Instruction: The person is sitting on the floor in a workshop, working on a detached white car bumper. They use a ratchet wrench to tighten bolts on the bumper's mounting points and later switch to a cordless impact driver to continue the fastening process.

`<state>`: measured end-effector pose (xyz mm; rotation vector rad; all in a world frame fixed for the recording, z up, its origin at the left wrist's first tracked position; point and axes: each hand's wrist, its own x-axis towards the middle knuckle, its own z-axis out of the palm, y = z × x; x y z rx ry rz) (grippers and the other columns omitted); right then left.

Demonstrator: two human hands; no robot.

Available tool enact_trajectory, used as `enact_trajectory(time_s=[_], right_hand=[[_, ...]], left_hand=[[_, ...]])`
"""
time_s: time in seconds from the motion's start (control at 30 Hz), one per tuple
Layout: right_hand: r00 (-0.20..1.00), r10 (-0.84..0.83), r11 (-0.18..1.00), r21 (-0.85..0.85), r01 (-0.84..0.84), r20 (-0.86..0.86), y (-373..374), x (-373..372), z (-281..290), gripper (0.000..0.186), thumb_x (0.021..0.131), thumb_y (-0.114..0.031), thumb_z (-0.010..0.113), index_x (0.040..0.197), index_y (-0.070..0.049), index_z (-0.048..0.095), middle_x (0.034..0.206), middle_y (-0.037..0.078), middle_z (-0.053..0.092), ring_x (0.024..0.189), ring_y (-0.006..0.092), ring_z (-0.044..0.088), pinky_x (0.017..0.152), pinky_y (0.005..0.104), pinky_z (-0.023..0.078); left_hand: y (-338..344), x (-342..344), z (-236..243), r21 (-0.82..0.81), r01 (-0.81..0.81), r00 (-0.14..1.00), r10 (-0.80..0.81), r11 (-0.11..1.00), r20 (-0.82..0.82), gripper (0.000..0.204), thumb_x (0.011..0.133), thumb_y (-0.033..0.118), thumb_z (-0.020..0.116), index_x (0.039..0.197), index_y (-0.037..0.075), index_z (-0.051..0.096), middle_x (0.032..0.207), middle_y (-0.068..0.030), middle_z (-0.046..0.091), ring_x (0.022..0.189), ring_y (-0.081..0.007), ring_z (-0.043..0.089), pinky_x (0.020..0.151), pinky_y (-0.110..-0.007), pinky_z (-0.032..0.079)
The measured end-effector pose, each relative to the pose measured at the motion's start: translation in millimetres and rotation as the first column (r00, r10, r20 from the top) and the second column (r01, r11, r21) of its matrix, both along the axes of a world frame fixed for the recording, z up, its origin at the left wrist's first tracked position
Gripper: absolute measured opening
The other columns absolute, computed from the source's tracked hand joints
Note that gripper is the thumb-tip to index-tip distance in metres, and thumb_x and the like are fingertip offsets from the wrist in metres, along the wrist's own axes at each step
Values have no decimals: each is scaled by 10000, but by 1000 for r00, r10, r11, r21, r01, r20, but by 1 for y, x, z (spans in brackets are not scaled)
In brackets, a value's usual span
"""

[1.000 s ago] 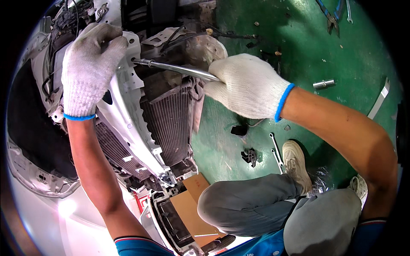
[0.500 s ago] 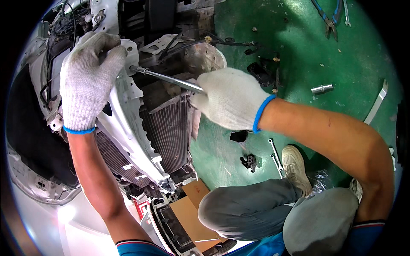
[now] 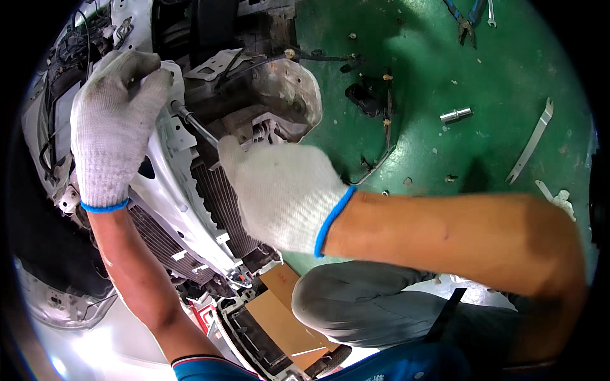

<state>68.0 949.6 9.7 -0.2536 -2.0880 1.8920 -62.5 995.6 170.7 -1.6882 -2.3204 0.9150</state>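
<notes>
My right hand [image 3: 283, 190], in a white knit glove with a blue cuff, is closed around the handle of a chrome socket wrench [image 3: 202, 129]. The wrench's far end meets the white metal front beam [image 3: 184, 206] of a partly stripped car. My left hand [image 3: 114, 124], gloved alike, lies at the beam's upper part, close to that end. Its thumb and forefinger are bent toward each other; what they hold, if anything, is hidden. Below the wrench, a finned radiator [image 3: 219, 200] shows behind the beam, partly covered by my right hand.
On the green floor lie a metal socket [image 3: 456, 115], a flat pry bar [image 3: 531, 141], blue-handled pliers [image 3: 466, 26], a wrench [image 3: 491, 13] and a cable harness [image 3: 389, 120]. Cardboard [image 3: 279, 324] sits near my bent knee [image 3: 356, 308].
My right hand has swung the wrench handle toward me and to the left. The left hand keeps its place at the beam. The whole view has shifted slightly.
</notes>
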Motion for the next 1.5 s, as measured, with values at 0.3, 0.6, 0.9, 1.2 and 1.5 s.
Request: enact_trajectory(time_s=[0.3,0.6,0.9,1.2,1.5], right_hand=[[994,80,852,-513,-107,-75,-31,0,10,461,864,-79,600,1240,157,475,752,275,701,750,410,749,617,493,579],[988,82,-209,-971,-112,-131,-49,-5,8,360,951,-121,637,1272,42,631,909,151,701,564,140,637,460,281,468],[960,-260,954,-123,272,100,-53,2,12,283,830,-102,627,1087,13,644,831,158,714,647,270,724,483,390,528],[955,209,-573,-818,-54,-210,-26,-6,-3,275,869,-128,638,1097,25,618,813,229,697,685,333,705,628,450,554],[969,-243,964,-98,246,42,-44,-1,15,252,837,-107,652,1049,31,658,915,182,718,717,308,737,586,400,581]], left_hand=[[-10,-5,5,-17,-32,999,31,999,-26,295,895,254,681,1057,14,739,923,-91,671,808,-189,658,781,-318,524],[-10,-10,5,-3,-14,1000,14,1000,-14,319,901,277,683,1084,25,749,980,-111,691,872,-235,692,824,-349,538],[-9,-4,5,-15,-66,998,66,998,-21,338,888,296,688,1078,24,750,988,-113,694,893,-257,696,839,-355,539],[-7,1,4,-37,-107,994,105,994,-40,311,936,212,699,1124,-34,719,1028,-101,694,935,-164,651,894,-304,509],[-9,-1,1,10,-110,994,110,994,-13,310,892,273,687,1067,26,754,1014,-118,704,927,-266,695,856,-354,535]])
